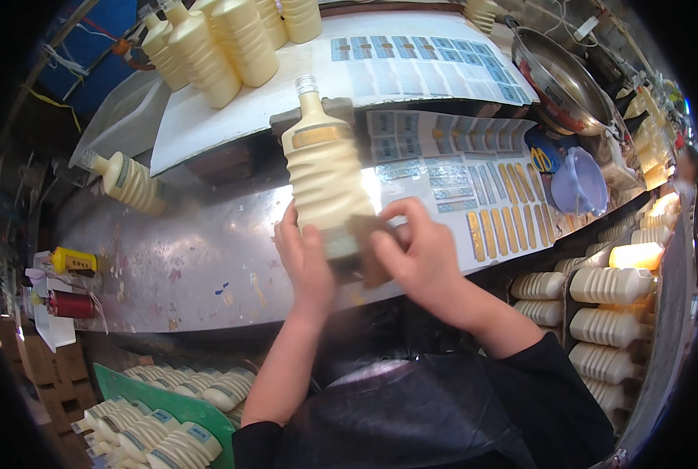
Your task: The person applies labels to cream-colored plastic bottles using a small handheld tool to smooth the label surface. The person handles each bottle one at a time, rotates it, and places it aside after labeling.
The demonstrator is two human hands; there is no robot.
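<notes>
A cream-coloured bottle (325, 184) with wavy ridged sides and a clear threaded neck lies tilted over the metal table, its neck pointing away from me. A gold band crosses its shoulder, and a greyish-green band is near its base. My left hand (306, 262) is closed round the lower left side of the bottle. With bent fingers, my right hand (423, 258) grips a flat brown pad (374, 248) against the base end. The pad is slightly blurred, and its material is unclear. Behind the bottle's shoulder, a dark block (338, 109) is partly hidden.
Sheets of blue labels (458, 176) and gold strips (493, 234) lie to the right, beside a lavender bucket (579, 181). More bottles stand on a white board (318, 66); one bottle (130, 181) leans at left. A green crate (142, 395) and a rack (611, 324) hold several bottles.
</notes>
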